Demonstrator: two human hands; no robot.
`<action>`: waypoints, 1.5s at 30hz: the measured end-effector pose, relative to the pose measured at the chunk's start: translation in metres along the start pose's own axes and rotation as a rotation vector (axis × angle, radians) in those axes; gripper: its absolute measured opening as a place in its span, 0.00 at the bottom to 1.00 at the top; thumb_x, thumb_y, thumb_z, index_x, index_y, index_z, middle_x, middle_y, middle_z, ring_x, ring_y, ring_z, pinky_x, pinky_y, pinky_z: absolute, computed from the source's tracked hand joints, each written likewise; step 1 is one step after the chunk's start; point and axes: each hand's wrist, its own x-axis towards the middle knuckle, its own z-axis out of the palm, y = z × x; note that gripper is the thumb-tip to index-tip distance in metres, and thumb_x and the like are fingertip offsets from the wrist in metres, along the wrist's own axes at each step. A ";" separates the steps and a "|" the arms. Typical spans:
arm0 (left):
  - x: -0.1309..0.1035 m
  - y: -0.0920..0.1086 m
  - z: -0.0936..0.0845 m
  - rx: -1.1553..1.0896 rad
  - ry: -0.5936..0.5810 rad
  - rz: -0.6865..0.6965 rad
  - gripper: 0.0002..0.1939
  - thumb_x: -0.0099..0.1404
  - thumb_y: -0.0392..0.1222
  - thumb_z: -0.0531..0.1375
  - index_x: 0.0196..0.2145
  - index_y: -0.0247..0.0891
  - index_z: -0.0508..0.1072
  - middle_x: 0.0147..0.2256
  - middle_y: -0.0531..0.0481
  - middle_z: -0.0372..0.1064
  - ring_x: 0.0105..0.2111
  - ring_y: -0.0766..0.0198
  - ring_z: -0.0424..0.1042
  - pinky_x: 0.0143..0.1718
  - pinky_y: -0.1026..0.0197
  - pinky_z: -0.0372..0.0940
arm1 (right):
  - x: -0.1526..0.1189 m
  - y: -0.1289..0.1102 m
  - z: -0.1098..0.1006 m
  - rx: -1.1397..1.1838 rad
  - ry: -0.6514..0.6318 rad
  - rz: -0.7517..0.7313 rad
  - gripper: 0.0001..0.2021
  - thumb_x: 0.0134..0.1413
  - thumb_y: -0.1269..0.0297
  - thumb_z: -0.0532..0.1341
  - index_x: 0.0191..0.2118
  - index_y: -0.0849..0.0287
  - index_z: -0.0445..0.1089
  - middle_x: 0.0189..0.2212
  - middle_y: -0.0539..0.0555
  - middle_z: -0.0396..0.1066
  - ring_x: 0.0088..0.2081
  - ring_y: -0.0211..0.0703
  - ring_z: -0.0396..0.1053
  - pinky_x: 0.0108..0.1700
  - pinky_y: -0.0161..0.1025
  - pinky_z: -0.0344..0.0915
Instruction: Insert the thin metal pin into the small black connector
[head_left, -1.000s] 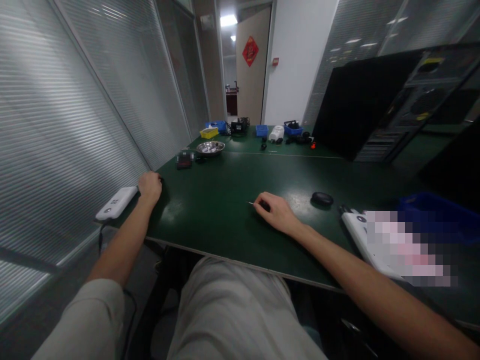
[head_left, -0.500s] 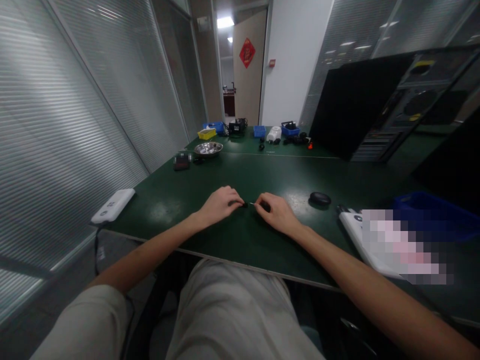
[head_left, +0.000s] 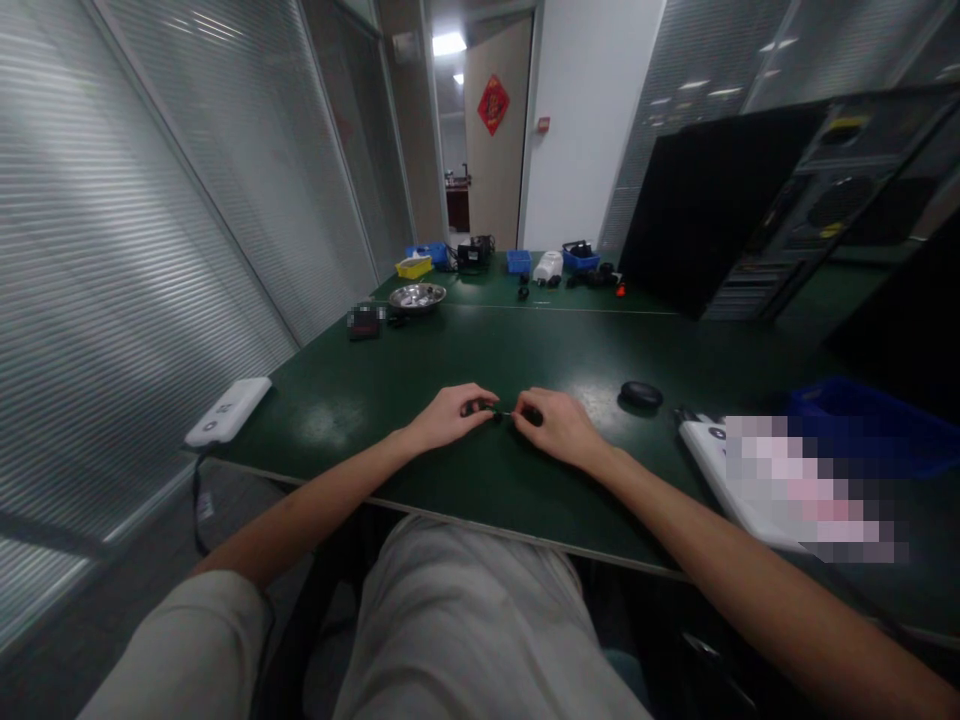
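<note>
My left hand (head_left: 450,415) rests low over the green tabletop, its thumb and fingers curled around a small black piece (head_left: 496,414) whose kind is too small to make out. Facing it from the right, my right hand (head_left: 556,425) pinches a thin tool with a light tip (head_left: 507,413). That tip reaches toward the black piece, and I cannot tell whether the two touch. Most of the tool is hidden by my fingers. Beyond my right hand lies a black oval case (head_left: 641,395).
A white device (head_left: 229,411) sits at the left edge; another white device (head_left: 724,490), partly pixelated, lies right beside a blue bin (head_left: 870,430). Farther back are a metal bowl (head_left: 417,297), small blue trays (head_left: 518,262) and a dark computer case (head_left: 720,210).
My left hand has shifted slightly right, and its thumb and forefinger have spread a little around the black piece. The tool tip and the piece are closer together. My right hand has barely moved.
</note>
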 end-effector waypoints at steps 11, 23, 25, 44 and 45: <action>0.002 -0.012 0.002 -0.087 0.021 -0.005 0.09 0.68 0.43 0.65 0.43 0.40 0.83 0.40 0.47 0.77 0.38 0.62 0.73 0.42 0.60 0.65 | -0.001 -0.002 0.004 -0.019 0.000 -0.062 0.07 0.68 0.60 0.57 0.40 0.54 0.71 0.37 0.51 0.73 0.36 0.41 0.69 0.35 0.37 0.54; 0.005 -0.016 0.004 -0.147 0.028 -0.076 0.09 0.65 0.44 0.67 0.42 0.39 0.83 0.40 0.47 0.79 0.38 0.61 0.75 0.42 0.60 0.65 | -0.002 0.001 0.009 -0.015 0.002 -0.093 0.08 0.70 0.59 0.56 0.41 0.54 0.68 0.38 0.51 0.71 0.35 0.40 0.68 0.34 0.37 0.54; 0.005 -0.015 0.005 -0.137 0.022 -0.069 0.10 0.66 0.44 0.67 0.42 0.39 0.83 0.39 0.47 0.79 0.38 0.61 0.74 0.41 0.60 0.65 | -0.002 -0.001 0.010 -0.046 -0.004 -0.098 0.08 0.70 0.59 0.56 0.41 0.54 0.69 0.39 0.51 0.72 0.35 0.40 0.68 0.34 0.37 0.53; 0.006 -0.014 0.006 -0.265 0.044 -0.110 0.13 0.63 0.48 0.68 0.42 0.39 0.84 0.42 0.45 0.80 0.39 0.60 0.77 0.42 0.60 0.69 | 0.002 -0.004 0.014 -0.036 0.005 -0.114 0.07 0.71 0.59 0.54 0.42 0.54 0.67 0.40 0.52 0.72 0.35 0.41 0.68 0.35 0.37 0.55; 0.007 -0.015 0.005 -0.251 0.056 -0.104 0.13 0.64 0.49 0.68 0.42 0.39 0.84 0.42 0.44 0.79 0.38 0.61 0.76 0.41 0.60 0.68 | 0.002 -0.005 0.014 -0.043 0.004 -0.111 0.08 0.71 0.58 0.54 0.42 0.54 0.67 0.40 0.52 0.72 0.35 0.41 0.68 0.34 0.37 0.55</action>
